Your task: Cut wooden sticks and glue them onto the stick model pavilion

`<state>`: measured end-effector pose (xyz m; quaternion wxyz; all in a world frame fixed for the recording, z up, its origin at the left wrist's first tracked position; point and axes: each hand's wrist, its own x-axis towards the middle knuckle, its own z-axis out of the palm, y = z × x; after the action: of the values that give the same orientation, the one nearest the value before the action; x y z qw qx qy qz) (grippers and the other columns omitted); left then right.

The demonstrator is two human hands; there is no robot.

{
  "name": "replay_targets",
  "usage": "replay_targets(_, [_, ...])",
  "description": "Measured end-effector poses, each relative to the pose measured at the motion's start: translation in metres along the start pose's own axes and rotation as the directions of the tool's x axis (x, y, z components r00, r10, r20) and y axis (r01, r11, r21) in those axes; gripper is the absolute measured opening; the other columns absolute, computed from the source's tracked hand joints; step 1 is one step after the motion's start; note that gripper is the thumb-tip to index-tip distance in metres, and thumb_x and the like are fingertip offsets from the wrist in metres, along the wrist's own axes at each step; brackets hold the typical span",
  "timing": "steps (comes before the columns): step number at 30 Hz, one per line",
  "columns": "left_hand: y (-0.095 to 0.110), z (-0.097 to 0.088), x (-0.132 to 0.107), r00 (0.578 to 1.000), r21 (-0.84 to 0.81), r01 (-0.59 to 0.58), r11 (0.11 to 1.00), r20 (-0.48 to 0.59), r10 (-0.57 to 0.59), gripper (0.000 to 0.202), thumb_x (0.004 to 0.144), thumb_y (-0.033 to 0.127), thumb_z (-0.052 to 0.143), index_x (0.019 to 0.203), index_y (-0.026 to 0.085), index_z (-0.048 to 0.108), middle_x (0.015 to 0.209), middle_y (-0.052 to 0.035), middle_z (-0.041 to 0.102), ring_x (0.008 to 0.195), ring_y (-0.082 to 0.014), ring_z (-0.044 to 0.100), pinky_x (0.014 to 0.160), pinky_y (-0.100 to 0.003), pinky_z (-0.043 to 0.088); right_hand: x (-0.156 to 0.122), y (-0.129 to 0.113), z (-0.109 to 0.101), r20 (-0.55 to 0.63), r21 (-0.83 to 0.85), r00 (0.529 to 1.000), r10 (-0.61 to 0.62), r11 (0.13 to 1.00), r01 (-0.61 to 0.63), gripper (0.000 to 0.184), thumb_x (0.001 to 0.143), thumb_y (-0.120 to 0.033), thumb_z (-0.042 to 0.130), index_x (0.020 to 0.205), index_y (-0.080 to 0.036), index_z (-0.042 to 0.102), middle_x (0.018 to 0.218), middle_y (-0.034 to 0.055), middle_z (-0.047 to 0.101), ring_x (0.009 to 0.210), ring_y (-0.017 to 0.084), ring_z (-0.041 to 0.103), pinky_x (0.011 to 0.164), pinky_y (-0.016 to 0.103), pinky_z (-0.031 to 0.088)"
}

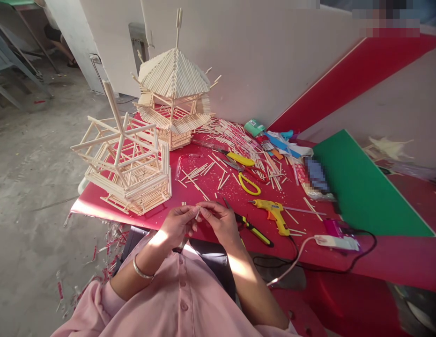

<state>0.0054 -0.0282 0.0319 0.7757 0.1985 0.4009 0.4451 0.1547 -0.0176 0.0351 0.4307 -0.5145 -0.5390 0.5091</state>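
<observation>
My left hand [179, 223] and my right hand [219, 220] meet at the front edge of the table. Both are closed, fingertips pinched together around a short pale wooden stick [197, 214]. Part of the stick is hidden by the fingers. Left of my hands stands an open hexagonal stick frame [124, 164] with a tall post. Behind it rises a stick pavilion [173, 89] with a slatted roof. A yellow glue gun [272, 213] lies to the right of my right hand, and a black-and-yellow cutting tool [254, 230] is close beside that hand.
Loose sticks [225, 133] are heaped on the red table [203, 192] with yellow-handled scissors [247, 182]. At right are a green board [372, 192], a white power strip [337, 242] and cables. Wrappers litter the floor at left. A person's leg shows far back left.
</observation>
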Motion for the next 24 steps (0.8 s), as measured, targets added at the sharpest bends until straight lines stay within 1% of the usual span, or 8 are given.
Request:
replay_targets(4, [-0.003, -0.002, 0.001, 1.0, -0.006, -0.014, 1.0, -0.005, 0.014, 0.044, 0.061, 0.049, 0.085, 0.07, 0.011, 0.065, 0.059, 0.0008, 0.06, 0.04, -0.0051, 0.05, 0.034, -0.016, 0.035, -0.002, 0.001, 0.002, 0.016, 0.054, 1.0, 0.02, 0.998, -0.021, 0.022, 0.079, -0.04, 0.072, 0.092, -0.022, 0.076, 0.086, 0.0042, 0.075, 0.079, 0.019, 0.068, 0.079, 0.033, 0.054])
replay_targets(7, [-0.003, -0.003, 0.001, 1.0, 0.0, -0.022, 1.0, -0.009, 0.022, 0.043, 0.061, 0.048, 0.085, 0.07, 0.011, 0.065, 0.059, 0.0007, 0.06, 0.04, -0.0052, 0.05, 0.034, -0.016, 0.035, -0.002, 0.003, 0.003, 0.026, 0.145, 0.997, 0.07, 0.987, -0.073, 0.028, 0.079, -0.042, 0.072, 0.099, -0.023, 0.074, 0.084, 0.0033, 0.074, 0.074, 0.018, 0.067, 0.077, 0.033, 0.054])
replay_targets(9, [-0.002, -0.003, 0.0, 1.0, 0.011, -0.018, 1.0, -0.011, 0.018, 0.043, 0.06, 0.048, 0.085, 0.069, 0.012, 0.064, 0.056, 0.0011, 0.059, 0.04, -0.0053, 0.049, 0.034, -0.016, 0.034, 0.0, 0.005, 0.003, 0.019, 0.142, 0.997, 0.073, 0.987, -0.075, 0.029, 0.079, -0.043, 0.071, 0.101, -0.023, 0.074, 0.087, 0.0033, 0.074, 0.077, 0.018, 0.067, 0.077, 0.033, 0.053])
replay_targets(12, [0.002, -0.001, -0.002, 1.0, 0.028, 0.007, 1.0, -0.002, -0.007, 0.045, 0.058, 0.051, 0.085, 0.065, 0.012, 0.062, 0.051, 0.0017, 0.057, 0.037, -0.0051, 0.045, 0.033, -0.017, 0.031, 0.002, 0.005, 0.0, 0.05, 0.077, 0.998, 0.025, 0.997, -0.029, 0.021, 0.081, -0.041, 0.071, 0.093, -0.025, 0.077, 0.091, 0.0028, 0.074, 0.083, 0.018, 0.066, 0.081, 0.032, 0.051])
replay_targets(15, [0.004, 0.001, -0.004, 1.0, 0.026, 0.017, 1.0, 0.013, -0.017, 0.046, 0.057, 0.05, 0.086, 0.063, 0.012, 0.061, 0.049, 0.002, 0.056, 0.036, -0.0048, 0.043, 0.032, -0.017, 0.029, 0.003, 0.002, 0.0, 0.082, 0.061, 0.997, -0.014, 0.998, 0.009, 0.015, 0.081, -0.038, 0.071, 0.084, -0.025, 0.077, 0.083, 0.0012, 0.072, 0.081, 0.018, 0.064, 0.082, 0.031, 0.049])
replay_targets(18, [0.004, 0.0, -0.006, 0.999, 0.009, 0.02, 1.0, 0.032, -0.02, 0.042, 0.058, 0.046, 0.086, 0.071, 0.012, 0.065, 0.051, 0.002, 0.058, 0.037, -0.0053, 0.045, 0.033, -0.017, 0.031, 0.001, 0.0, 0.004, 0.031, 0.088, 0.999, -0.014, 0.996, 0.011, 0.016, 0.08, -0.038, 0.071, 0.076, -0.023, 0.075, 0.073, -0.0001, 0.068, 0.075, 0.016, 0.062, 0.076, 0.029, 0.047])
replay_targets(21, [0.003, -0.001, -0.008, 0.998, 0.025, 0.022, 0.999, 0.06, -0.024, 0.039, 0.061, 0.036, 0.086, 0.086, 0.011, 0.068, 0.054, 0.0019, 0.06, 0.036, -0.0056, 0.047, 0.035, -0.018, 0.034, 0.001, 0.004, 0.011, -0.069, 0.211, 0.995, 0.078, 0.975, -0.061, 0.021, 0.078, -0.042, 0.072, 0.074, -0.021, 0.07, 0.066, -0.0017, 0.064, 0.063, 0.014, 0.056, 0.064, 0.027, 0.045])
replay_targets(24, [0.003, -0.003, -0.01, 0.998, 0.115, -0.02, 0.993, 0.063, 0.013, 0.05, 0.061, 0.03, 0.085, 0.105, 0.013, 0.067, 0.064, 0.0001, 0.066, 0.039, -0.0077, 0.052, 0.037, -0.019, 0.039, 0.001, 0.01, 0.014, -0.157, 0.275, 0.977, 0.143, 0.957, -0.096, 0.028, 0.074, -0.047, 0.074, 0.074, -0.02, 0.068, 0.062, -0.0024, 0.06, 0.054, 0.011, 0.047, 0.052, 0.025, 0.038])
